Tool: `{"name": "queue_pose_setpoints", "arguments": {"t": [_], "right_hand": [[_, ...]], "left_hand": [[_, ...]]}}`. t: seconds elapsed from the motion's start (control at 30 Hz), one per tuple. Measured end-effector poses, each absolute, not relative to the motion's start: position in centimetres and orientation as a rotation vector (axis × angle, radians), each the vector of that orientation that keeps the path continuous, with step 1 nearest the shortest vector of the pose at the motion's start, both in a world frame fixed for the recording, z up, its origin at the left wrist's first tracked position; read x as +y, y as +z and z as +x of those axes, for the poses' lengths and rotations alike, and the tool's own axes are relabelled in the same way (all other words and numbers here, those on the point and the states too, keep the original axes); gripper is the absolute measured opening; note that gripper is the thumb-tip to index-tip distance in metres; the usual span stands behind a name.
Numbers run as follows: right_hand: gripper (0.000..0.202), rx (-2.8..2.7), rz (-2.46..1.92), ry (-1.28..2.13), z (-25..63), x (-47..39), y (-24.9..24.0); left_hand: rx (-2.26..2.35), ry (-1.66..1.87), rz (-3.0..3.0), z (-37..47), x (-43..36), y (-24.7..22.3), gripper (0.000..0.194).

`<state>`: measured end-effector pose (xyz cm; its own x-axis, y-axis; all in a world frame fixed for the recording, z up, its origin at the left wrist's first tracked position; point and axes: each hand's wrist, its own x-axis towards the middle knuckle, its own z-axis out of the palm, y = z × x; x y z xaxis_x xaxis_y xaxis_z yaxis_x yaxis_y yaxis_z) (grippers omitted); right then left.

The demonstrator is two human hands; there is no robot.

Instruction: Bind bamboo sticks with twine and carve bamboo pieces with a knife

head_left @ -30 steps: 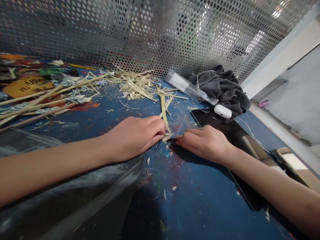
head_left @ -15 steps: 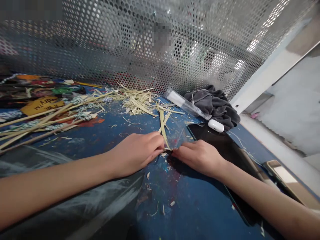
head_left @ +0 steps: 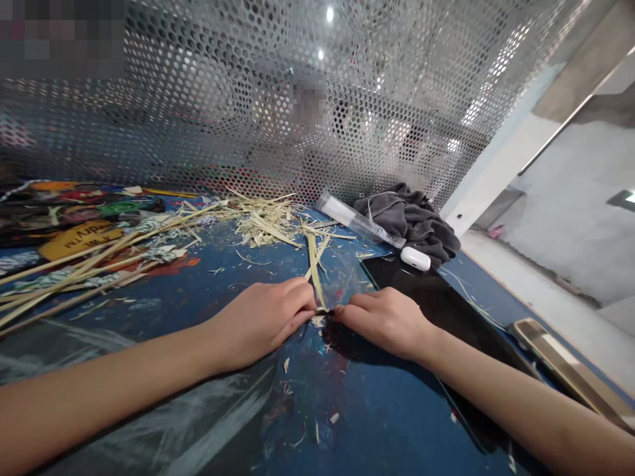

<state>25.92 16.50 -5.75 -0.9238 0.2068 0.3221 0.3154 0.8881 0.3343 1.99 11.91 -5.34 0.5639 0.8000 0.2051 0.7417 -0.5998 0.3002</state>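
My left hand (head_left: 270, 316) is closed, with thumb and fingers pinched low over the blue tabletop. Facing it across a small gap, my right hand (head_left: 384, 322) is closed too, fingertips pinched. Between the fingertips shows a short, thin pale bamboo strip (head_left: 322, 311), with something small and dark at its right end; the fingers hide most of it. Long flat bamboo strips (head_left: 312, 258) lie crossed just beyond the left fingers. Small pale shavings (head_left: 334, 418) are scattered on the table around and below the hands.
A heap of shavings (head_left: 265, 221) lies at the back. Long thin sticks (head_left: 106, 254) lie at left near a dark sheet (head_left: 218, 423). On the right are a black tablet (head_left: 411, 284), a white earphone case (head_left: 415, 258), grey cloth (head_left: 411, 221) and a phone (head_left: 560, 370). Perforated metal (head_left: 198, 119) stands behind.
The camera view has tilted up a little, so everything sits slightly lower and further left. Both hands stay pinched close together; less of the strip shows between them.
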Motion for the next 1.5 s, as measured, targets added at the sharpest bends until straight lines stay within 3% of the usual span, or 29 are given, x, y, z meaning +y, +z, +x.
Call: {"name": "queue_pose_setpoints", "arguments": {"t": [0.27,0.4,0.63,1.13,1.5], "right_hand": [[0.039,-2.812,-0.395,-0.312,25.6,17.1,-6.0],[0.035,-2.77,-0.434,-0.401,25.5,16.9,-6.3],[0.028,-2.843,-0.521,-0.144,25.6,17.2,-6.0],[0.019,-2.904,-0.728,-0.247,24.8,16.6,-5.2],[0.022,-2.897,-0.835,-0.191,25.0,16.0,-5.0]], "left_hand": [[1.299,0.452,2.646,2.0,11.9,-5.1,0.027],[1.295,0.454,2.649,2.1,11.8,-5.0,0.03],[1.345,0.525,2.593,2.0,11.5,-5.2,0.028],[1.292,0.471,2.58,1.9,11.3,-4.3,0.032],[1.323,0.815,2.427,1.4,11.9,-4.6,0.026]]}}
